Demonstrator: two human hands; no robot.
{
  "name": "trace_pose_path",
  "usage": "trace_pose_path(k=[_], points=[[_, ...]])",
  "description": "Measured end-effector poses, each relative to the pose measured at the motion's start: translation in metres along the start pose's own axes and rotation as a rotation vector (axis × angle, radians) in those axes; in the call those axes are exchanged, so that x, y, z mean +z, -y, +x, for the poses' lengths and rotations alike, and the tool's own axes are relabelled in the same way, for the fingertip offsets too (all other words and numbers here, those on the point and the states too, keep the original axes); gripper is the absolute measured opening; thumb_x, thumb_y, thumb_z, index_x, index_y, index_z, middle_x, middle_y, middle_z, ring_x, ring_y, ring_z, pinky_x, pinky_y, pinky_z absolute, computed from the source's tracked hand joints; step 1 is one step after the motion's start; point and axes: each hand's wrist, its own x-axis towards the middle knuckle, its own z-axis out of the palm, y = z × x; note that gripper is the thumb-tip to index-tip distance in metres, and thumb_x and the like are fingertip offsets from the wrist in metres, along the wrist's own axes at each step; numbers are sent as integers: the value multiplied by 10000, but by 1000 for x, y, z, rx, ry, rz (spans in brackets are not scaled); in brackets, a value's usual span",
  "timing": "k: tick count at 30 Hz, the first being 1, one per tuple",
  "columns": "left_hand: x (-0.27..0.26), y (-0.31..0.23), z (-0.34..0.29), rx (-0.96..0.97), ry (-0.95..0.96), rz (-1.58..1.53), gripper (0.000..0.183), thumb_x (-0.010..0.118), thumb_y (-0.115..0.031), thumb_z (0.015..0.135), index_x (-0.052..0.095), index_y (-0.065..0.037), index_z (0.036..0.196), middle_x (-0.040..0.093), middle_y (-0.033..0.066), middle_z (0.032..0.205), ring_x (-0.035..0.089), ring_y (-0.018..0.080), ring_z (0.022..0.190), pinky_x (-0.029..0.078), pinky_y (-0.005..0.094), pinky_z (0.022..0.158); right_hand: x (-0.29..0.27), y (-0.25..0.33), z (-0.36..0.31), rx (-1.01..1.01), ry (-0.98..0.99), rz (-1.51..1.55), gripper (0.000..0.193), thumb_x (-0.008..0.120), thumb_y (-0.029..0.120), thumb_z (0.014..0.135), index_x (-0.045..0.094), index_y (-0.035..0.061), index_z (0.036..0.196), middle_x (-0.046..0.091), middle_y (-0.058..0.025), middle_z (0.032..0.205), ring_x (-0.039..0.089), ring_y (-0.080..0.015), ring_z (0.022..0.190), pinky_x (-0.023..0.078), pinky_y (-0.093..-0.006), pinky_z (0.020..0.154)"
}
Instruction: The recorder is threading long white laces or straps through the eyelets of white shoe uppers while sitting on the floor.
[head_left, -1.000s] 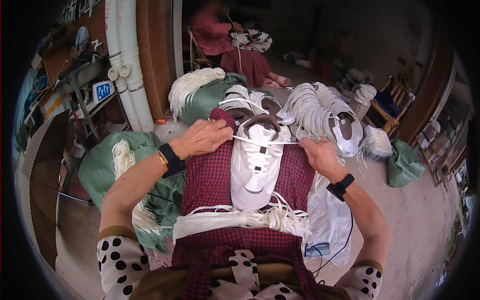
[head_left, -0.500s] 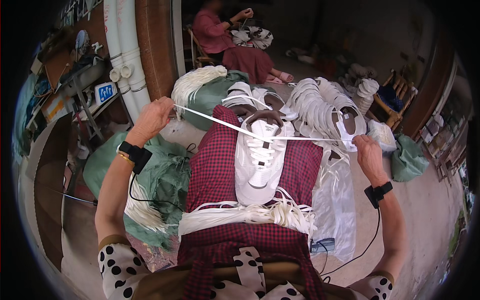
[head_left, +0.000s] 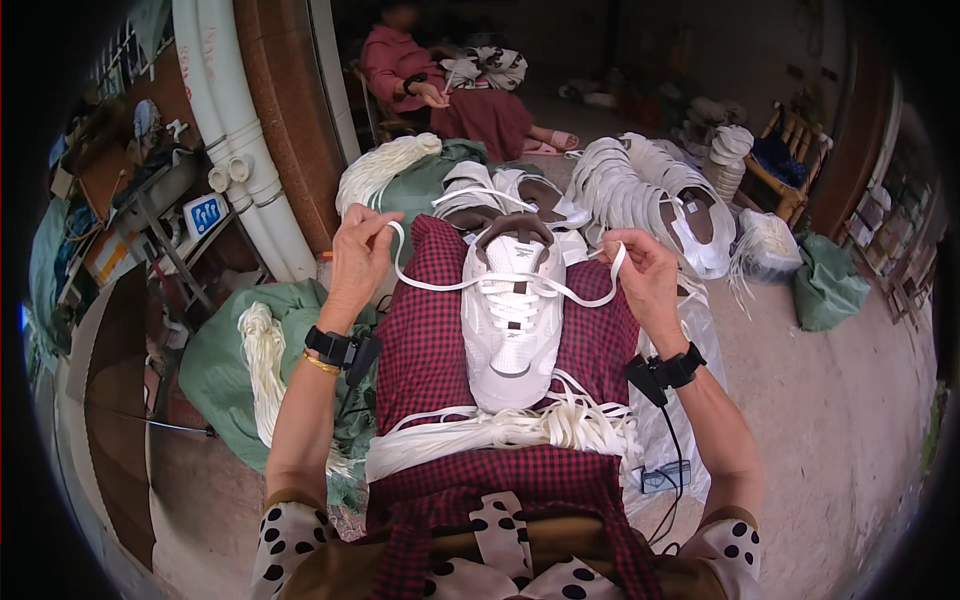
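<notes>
A white sneaker [head_left: 512,350] rests on the red-and-black checked cloth [head_left: 420,330] over my lap, toe toward me. A white shoelace [head_left: 585,300] runs through its eyelets, and both loose ends hang slack out to the sides. My left hand [head_left: 358,255] pinches one end at the upper left of the shoe. At the upper right, my right hand [head_left: 645,275] pinches the other end between thumb and fingers. A bundle of white laces [head_left: 490,430] lies across my lap, just below the shoe's toe.
More sneakers [head_left: 500,190] stand beyond the shoe. Rows of pale shoe uppers [head_left: 640,190] lie at the far right. Green sacks [head_left: 235,350] with white lace bundles [head_left: 262,360] sit at left. Another person [head_left: 430,90] sits at the back, near white pipes [head_left: 225,120].
Both hands have come inward toward the shoe, and the lace has gone from pulled taut to slack curves. The seated person's hand has dropped lower.
</notes>
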Motion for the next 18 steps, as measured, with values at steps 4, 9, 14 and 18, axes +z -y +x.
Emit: trace_pose_path(k=[4,9,14,18], points=[[29,-22,4,-70,124,-296,241,608,25,921,769,-40,1088,618,66,898,599,130,755,500,271,686,20,-10,7,106,199,37,108,732,57,918,698,-20,985,725,-51,915,667,-80,813,542,-223,746],[48,-33,2,-233,191,-549,183,638,-53,976,755,-2,1106,639,27,905,623,85,741,538,232,657,27,-12,6,131,238,-17,83,753,44,889,694,-8,914,713,-24,849,641,-52,762,527,-216,689],[43,-25,4,-425,89,-656,213,635,-120,1004,739,20,1126,670,35,865,639,94,745,560,249,664,9,-14,11,108,130,-35,111,760,74,890,693,-6,926,710,-20,852,633,-52,752,514,-212,677],[21,-1,15,-463,-110,-699,219,637,-135,1002,739,21,1117,684,39,835,643,103,720,559,257,660,-26,-18,29,60,-17,18,129,750,76,898,688,-19,959,707,-32,872,639,-67,753,511,-209,689]])
